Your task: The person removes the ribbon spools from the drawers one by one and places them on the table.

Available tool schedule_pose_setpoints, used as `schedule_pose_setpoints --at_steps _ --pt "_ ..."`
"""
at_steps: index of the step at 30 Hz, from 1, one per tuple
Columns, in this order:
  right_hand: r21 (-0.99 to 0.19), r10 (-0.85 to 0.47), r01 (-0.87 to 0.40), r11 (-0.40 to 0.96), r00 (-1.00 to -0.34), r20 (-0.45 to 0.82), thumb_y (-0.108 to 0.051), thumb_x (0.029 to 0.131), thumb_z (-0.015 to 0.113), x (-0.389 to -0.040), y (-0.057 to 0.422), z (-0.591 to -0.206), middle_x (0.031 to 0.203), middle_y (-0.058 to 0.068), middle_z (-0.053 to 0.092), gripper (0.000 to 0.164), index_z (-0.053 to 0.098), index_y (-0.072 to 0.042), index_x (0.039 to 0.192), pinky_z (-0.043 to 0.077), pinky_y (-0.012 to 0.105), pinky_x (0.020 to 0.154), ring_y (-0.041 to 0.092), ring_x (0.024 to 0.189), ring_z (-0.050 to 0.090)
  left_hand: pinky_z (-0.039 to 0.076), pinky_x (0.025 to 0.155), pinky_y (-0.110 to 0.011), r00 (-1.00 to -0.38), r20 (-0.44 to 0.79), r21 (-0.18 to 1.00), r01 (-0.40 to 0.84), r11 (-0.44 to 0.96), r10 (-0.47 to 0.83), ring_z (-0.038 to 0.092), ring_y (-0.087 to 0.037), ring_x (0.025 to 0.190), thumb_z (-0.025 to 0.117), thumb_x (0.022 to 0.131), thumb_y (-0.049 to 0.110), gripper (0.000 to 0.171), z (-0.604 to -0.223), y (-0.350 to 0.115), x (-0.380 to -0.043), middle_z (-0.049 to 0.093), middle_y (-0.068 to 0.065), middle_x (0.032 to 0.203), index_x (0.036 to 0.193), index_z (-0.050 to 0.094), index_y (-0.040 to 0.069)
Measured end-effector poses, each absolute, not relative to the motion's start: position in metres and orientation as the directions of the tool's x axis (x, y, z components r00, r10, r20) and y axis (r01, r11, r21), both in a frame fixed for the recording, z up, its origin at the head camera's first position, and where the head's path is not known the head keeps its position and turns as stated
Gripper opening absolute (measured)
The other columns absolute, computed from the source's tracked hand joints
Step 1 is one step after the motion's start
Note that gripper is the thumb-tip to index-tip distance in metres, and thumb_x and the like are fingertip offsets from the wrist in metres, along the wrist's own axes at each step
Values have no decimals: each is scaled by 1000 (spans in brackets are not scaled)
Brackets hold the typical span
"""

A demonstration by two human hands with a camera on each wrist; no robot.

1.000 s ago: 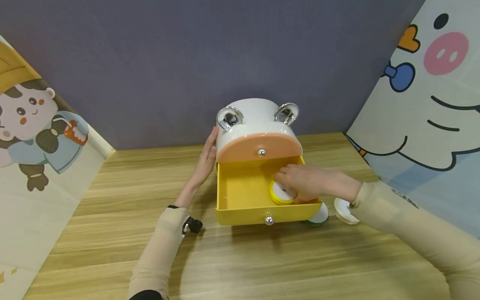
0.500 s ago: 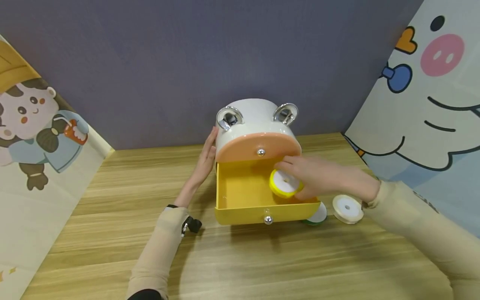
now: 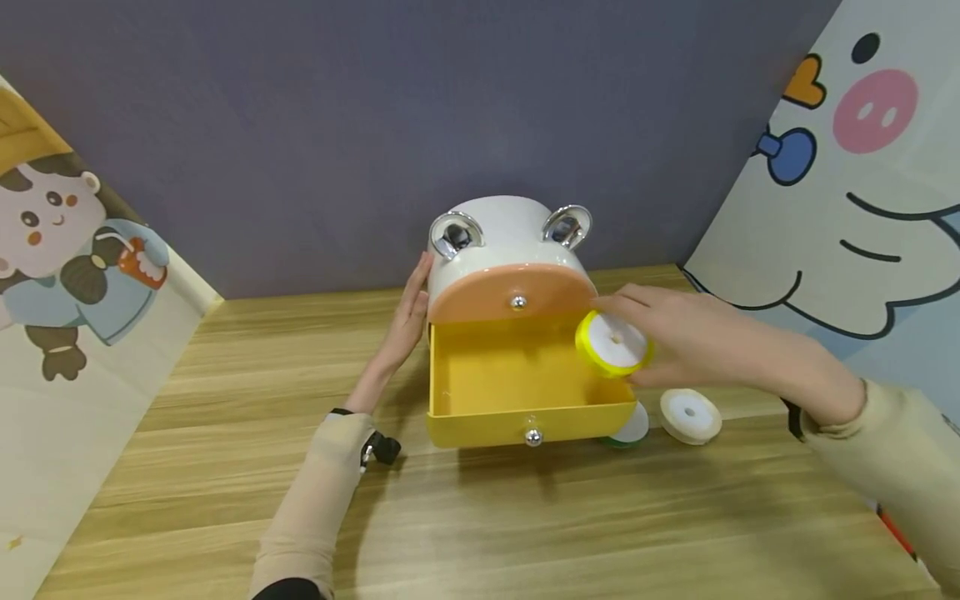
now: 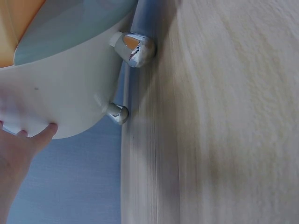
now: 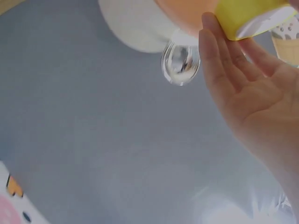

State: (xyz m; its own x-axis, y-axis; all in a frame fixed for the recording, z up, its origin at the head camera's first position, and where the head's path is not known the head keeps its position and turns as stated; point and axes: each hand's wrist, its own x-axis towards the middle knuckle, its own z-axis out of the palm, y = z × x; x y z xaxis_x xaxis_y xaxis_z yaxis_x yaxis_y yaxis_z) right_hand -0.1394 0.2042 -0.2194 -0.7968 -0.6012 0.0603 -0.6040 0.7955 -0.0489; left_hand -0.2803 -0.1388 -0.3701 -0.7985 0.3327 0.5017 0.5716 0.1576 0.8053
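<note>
A white, round-topped storage box (image 3: 502,225) with silver ears and a peach upper drawer front stands near the back wall. Its yellow lower drawer (image 3: 487,429) is pulled out, with nothing lying in the visible part. My right hand (image 3: 697,337) grips a spool of yellow ribbon (image 3: 626,350) above the drawer's right side. In the right wrist view the fingers of that hand (image 5: 254,93) hold the yellow spool (image 5: 240,21) at their tips. Against the box's left side rests my left hand (image 3: 407,325), its fingers extended; the left wrist view shows the fingertips touching the white wall (image 4: 65,98).
Right of the drawer, a cream ribbon spool (image 3: 675,425) lies on the wooden table (image 3: 525,533). A green-edged spool (image 3: 636,423) is partly hidden behind the drawer's corner. A grey wall (image 3: 337,150) rises behind, with cartoon panels at both sides.
My right hand has lifted the yellow ribbon spool off the drawer bottom and carried it right, over the drawer's side. The cream spool has come into fuller view. My left hand stays in place.
</note>
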Motion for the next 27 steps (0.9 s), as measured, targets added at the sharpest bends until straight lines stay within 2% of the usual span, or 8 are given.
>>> schedule_pose_setpoints --at_steps 4,10,14,17,21,25,27 --pt "-25 -577 -583 812 -808 121 -32 69 89 -127 222 -223 123 3 65 77 56 -13 136 58 37 71 19 98 64 6 124 -61 -808 483 813 557 170 339 6 -36 156 29 110 21 51 -369 -140 -279 7 -18 168 158 18 5" --pt "45 -585 -594 803 -771 251 -29 60 92 -109 252 -237 115 2 67 81 58 -9 131 56 33 68 12 88 63 7 123 -63 -802 490 803 568 181 340 7 -37 156 28 109 39 60 -369 -141 -277 7 -19 167 158 18 5" --pt "65 -534 -536 842 -809 244 -31 56 95 -93 270 -249 110 2 66 89 55 -9 132 54 31 63 11 84 60 8 123 -63 -806 478 806 560 191 348 6 -35 156 28 110 36 58 -367 -140 -277 6 -17 168 158 18 7" --pt "63 -506 -506 860 -830 235 -32 53 97 -83 281 -258 114 5 66 94 54 -9 133 57 34 62 15 85 64 7 123 -63 -811 472 809 554 194 345 6 -35 156 28 110 31 55 -366 -140 -276 6 -15 168 158 17 7" --pt "61 -529 -536 842 -800 284 -30 48 97 -74 288 -274 114 5 67 94 57 -6 130 56 31 60 16 81 65 7 123 -63 -810 477 810 555 187 341 5 -35 156 28 110 34 56 -366 -141 -276 6 -16 168 158 17 7" --pt "50 -516 -524 850 -810 277 -31 48 97 -65 289 -290 110 1 67 94 58 -7 130 52 25 58 11 77 62 7 124 -62 -815 463 818 544 187 348 4 -34 157 27 110 27 53 -365 -141 -276 5 -14 169 159 16 8" --pt "28 -491 -501 865 -835 247 -31 50 96 -60 287 -296 112 1 68 92 59 -8 130 53 26 60 12 81 63 6 124 -62 -818 453 822 538 190 354 4 -34 157 27 110 24 53 -365 -141 -275 4 -13 169 159 15 9"
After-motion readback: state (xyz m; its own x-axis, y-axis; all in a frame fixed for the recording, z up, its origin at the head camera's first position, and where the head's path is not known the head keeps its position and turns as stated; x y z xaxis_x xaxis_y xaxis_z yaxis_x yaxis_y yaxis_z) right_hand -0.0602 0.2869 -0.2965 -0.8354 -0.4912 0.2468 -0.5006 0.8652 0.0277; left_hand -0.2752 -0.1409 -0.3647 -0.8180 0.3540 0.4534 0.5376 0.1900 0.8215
